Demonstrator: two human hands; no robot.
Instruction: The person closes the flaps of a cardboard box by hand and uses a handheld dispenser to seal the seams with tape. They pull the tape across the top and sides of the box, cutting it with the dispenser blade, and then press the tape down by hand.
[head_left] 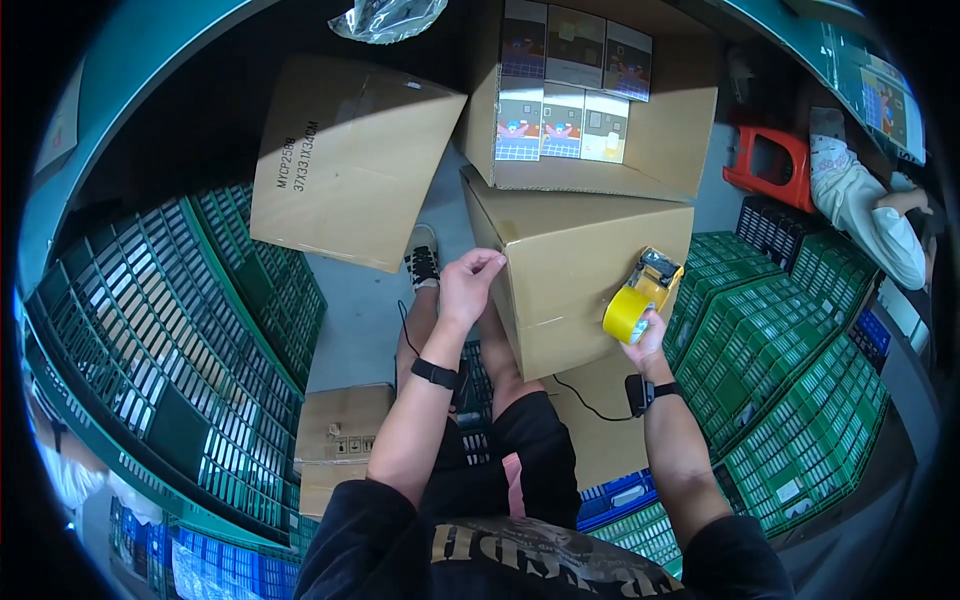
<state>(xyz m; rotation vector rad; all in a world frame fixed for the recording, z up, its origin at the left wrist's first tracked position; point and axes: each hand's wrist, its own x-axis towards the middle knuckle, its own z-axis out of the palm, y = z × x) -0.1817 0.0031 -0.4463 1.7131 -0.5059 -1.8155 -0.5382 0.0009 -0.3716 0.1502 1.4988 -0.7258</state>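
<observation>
In my right hand [646, 343] is a tape dispenser [657, 272] with a wide roll of yellow tape, held just over the right part of a brown carton [560, 290]. Whether the dispenser touches the cardboard I cannot tell. My left hand [468, 288] is at the carton's near left edge, thumb and fingertips pinched together; anything between them is too small to make out. The carton's flaps lie closed, and a strip of clear tape shows on its side. Behind it an open carton [680, 150] faces me, with several small printed boxes [562, 122] stacked inside.
Another brown carton [350, 165] stands at the far left, and a smaller one [345, 425] beside my legs. Green plastic crates [790, 350] line both sides. A red stool [768, 165] and another person's arm [870, 215] are at the right. Clear plastic [385, 18] hangs above.
</observation>
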